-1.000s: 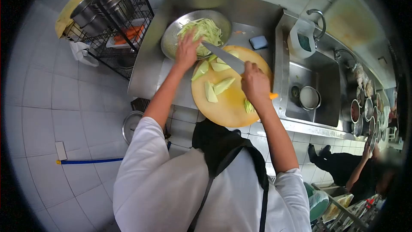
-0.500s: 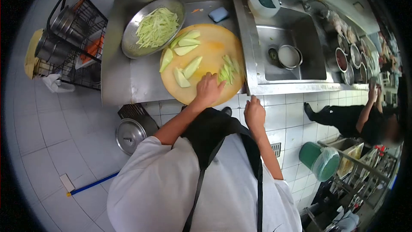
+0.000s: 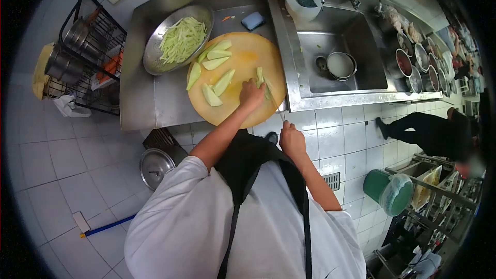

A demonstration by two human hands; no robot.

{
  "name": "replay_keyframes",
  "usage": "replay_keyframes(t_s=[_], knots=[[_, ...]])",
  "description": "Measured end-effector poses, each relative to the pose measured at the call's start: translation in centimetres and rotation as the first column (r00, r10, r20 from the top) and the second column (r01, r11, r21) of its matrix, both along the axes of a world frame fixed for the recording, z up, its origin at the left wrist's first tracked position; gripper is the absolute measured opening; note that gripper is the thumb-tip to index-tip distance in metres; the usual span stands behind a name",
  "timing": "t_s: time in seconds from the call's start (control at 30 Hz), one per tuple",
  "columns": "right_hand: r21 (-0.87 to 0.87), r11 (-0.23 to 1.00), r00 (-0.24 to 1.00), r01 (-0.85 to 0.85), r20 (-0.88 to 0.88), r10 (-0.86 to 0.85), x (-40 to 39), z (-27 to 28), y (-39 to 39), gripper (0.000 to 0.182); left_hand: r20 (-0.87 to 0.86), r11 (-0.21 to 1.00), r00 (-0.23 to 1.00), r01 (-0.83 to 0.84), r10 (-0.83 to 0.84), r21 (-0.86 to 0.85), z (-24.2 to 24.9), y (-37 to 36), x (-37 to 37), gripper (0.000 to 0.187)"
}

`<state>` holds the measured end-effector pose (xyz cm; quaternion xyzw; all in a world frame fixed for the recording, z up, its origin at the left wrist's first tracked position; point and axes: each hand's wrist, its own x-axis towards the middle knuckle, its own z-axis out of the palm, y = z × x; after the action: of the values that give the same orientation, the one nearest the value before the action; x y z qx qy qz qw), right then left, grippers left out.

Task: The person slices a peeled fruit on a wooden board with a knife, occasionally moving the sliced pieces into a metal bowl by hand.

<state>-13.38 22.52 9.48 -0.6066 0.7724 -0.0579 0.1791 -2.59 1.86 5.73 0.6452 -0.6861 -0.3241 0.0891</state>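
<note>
A round wooden cutting board (image 3: 201, 104) lies on the steel counter. My left hand (image 3: 251, 94) is on its right part, fingers bent and closed on a small bunch of pale green vegetable slices (image 3: 260, 75). Just off the board's near edge, my right hand (image 3: 292, 138) is wrapped around the handle of a knife (image 3: 274, 97). The thin blade reaches up over the board, close to the slices and my left fingertips. Several pale green vegetable wedges (image 3: 224, 82) lie on the board's left side. A metal colander (image 3: 152, 51) behind it holds cut vegetable strips (image 3: 182, 40).
A blue sponge (image 3: 252, 21) sits behind the board. To the right is a sink (image 3: 361, 72) with a small pot (image 3: 341, 65) in it. Metal bowls (image 3: 414, 80) stand farther right. A wire rack (image 3: 85, 95) is at left, and another person (image 3: 434, 129) stands at right.
My right hand has moved left and a little down, and the knife blade now shows over the board. My left hand has shifted onto the slices, which are bunched closer together.
</note>
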Motion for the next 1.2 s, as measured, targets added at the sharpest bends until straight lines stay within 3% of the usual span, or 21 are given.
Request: replay_keyframes(t_s=[0.1,0.2,0.27,0.3,0.33,0.5,0.63,0.83,0.9,0.97,1.07,1.2], knots=[[-0.122,0.989,0.997,0.081,0.011,-0.081,-0.6,0.2,0.4,0.016,0.134,0.994,0.991,0.034,-0.02,-0.104,0.7,-0.5,0.5,0.061],[-0.245,0.961,0.99,0.124,0.095,-0.103,-1.8,-2.0,-0.2,0.018,0.139,0.984,0.99,0.011,0.014,-0.177,-0.1,-0.8,0.2,0.063],[-0.076,0.952,0.848,0.296,0.481,-0.225,-2.6,-3.7,-1.2,0.024,0.145,0.986,0.989,0.052,-0.029,-0.16,1.0,-0.7,-0.7,0.065],[0.027,0.937,0.717,0.347,0.637,-0.284,-2.9,-3.8,-1.7,0.028,0.145,0.986,0.988,0.07,-0.048,-0.154,1.2,-0.7,-1.4,0.066],[0.169,0.894,0.511,0.414,0.77,-0.382,-2.9,-3.2,-1.7,0.03,0.157,0.978,0.986,0.088,-0.058,-0.188,1.2,-0.7,-2.2,0.067],[0.272,0.885,0.323,0.379,0.857,-0.402,-2.5,-6.3,-1.7,0.03,0.206,0.954,0.975,0.143,-0.089,-0.265,0.1,-0.9,-4.0,0.062],[0.356,0.871,0.176,0.339,0.886,-0.43,-1.0,-7.3,-2.0,0.027,0.154,0.932,0.985,0.124,-0.075,-0.34,-1.2,-0.9,-3.6,0.044],[0.291,0.895,0.33,0.338,0.854,-0.402,-0.5,-6.7,-2.4,0.023,0.038,0.95,0.999,0.048,-0.038,-0.31,-1.2,-0.8,-3.0,0.032],[0.212,0.908,0.438,0.361,0.821,-0.366,-0.1,-6.6,-2.5,0.023,-0.032,0.954,0.999,0.005,-0.016,-0.301,-1.1,-1.1,-2.7,0.032],[0.165,0.908,0.5,0.384,0.79,-0.355,0.3,-6.4,-2.5,0.023,-0.141,0.925,0.989,-0.021,-0.035,-0.38,-1.1,-1.3,-2.5,0.032],[0.184,0.894,0.529,0.41,0.75,-0.397,1.4,-2.6,-3.1,0.021,-0.295,0.891,0.953,-0.075,-0.069,-0.449,0.1,-2.5,-1.9,0.033],[0.019,0.927,0.67,0.374,0.686,-0.284,3.5,3.7,-6.2,0.019,-0.407,0.856,0.91,-0.145,-0.082,-0.496,5.6,-5.7,0.3,0.034]])
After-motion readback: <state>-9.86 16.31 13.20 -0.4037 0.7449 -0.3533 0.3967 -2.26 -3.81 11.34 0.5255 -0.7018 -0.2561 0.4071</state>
